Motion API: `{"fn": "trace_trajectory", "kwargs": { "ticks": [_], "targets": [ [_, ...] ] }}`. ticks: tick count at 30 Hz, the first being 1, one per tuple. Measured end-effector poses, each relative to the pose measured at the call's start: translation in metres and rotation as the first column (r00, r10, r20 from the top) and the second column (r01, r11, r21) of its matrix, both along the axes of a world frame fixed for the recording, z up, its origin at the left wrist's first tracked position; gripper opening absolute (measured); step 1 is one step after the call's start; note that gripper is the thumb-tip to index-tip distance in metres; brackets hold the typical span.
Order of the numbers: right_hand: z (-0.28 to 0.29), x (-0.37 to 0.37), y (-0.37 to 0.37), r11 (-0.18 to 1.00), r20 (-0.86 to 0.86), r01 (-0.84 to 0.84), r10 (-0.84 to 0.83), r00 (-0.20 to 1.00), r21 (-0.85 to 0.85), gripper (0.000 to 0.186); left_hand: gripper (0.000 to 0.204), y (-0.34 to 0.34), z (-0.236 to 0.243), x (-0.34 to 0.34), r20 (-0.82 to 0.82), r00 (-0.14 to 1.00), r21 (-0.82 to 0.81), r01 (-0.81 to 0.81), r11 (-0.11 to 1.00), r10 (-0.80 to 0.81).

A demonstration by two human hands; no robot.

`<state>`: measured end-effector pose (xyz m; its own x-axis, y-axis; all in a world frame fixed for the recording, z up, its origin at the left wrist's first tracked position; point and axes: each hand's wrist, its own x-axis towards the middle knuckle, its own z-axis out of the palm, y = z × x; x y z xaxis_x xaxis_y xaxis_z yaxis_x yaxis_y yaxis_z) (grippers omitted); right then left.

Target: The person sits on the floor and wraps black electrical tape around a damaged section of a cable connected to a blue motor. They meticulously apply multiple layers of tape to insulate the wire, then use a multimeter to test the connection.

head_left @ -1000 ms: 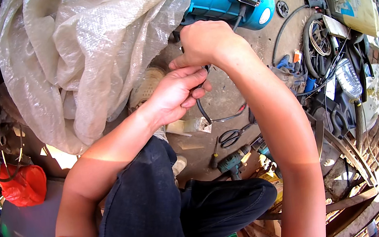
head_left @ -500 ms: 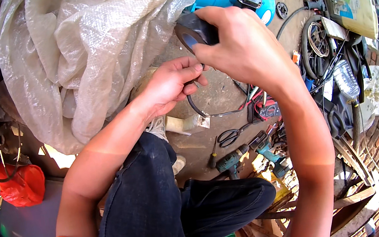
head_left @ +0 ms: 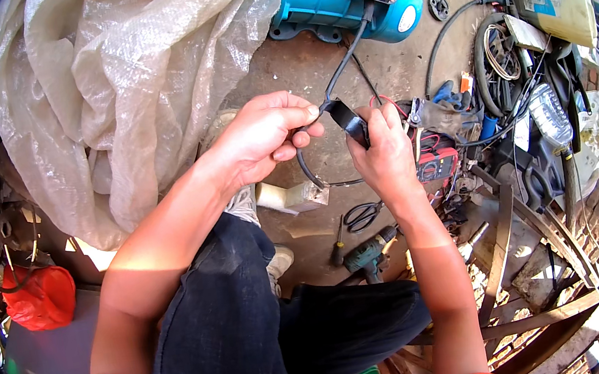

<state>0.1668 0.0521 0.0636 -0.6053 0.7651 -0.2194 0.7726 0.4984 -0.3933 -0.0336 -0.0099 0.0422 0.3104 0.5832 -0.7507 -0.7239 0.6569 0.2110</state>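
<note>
Left grip (head_left: 262, 137) narrow on black cable (head_left: 341, 66), right grip (head_left: 386, 150) snug around black roll (head_left: 347, 120), probably tape.

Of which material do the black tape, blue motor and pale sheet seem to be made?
Black tape: probably plastic, glossy; its smooth strip catches light.
Blue motor: likely metal with shiny paint, judging by its even colour and highlights.
Pale sheet: seemingly thin plastic, slightly glossy; it looks translucent and crumpled.
</note>
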Motion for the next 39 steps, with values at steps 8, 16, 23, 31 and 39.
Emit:
{"fn": "trace_trajectory", "kwargs": {
  "ticks": [8,16,23,31,39],
  "targets": [
    [-0.055,-0.036,-0.015,0.985,-0.315,0.169,-0.172,0.934,-0.036,0.035,0.017,-0.011,-0.006,0.014,0.140,0.973,-0.113,-0.168,0.979,0.183],
    [-0.093,-0.055,-0.013,0.955,-0.513,0.259,-0.294,0.806,-0.141,0.024,0.022,-0.009,-0.008,0.009,0.370,0.918,-0.124,-0.102,0.987,0.141],
    [-0.114,-0.053,-0.005,0.972,-0.600,0.110,-0.215,0.770,-0.207,0.024,0.027,-0.012,-0.013,0.012,0.351,0.902,-0.086,-0.239,0.967,0.254],
    [-0.036,-0.038,0.028,0.973,0.072,-0.046,0.064,0.995,-0.225,0.029,0.025,-0.015,-0.022,0.011,0.222,0.949,0.034,-0.237,0.971,0.224],
    [0.044,-0.139,0.084,0.923,0.377,-0.157,0.293,0.879,-0.351,0.038,0.024,-0.014,-0.018,0.013,0.082,0.981,0.055,-0.178,0.983,0.173]
  ]
}}
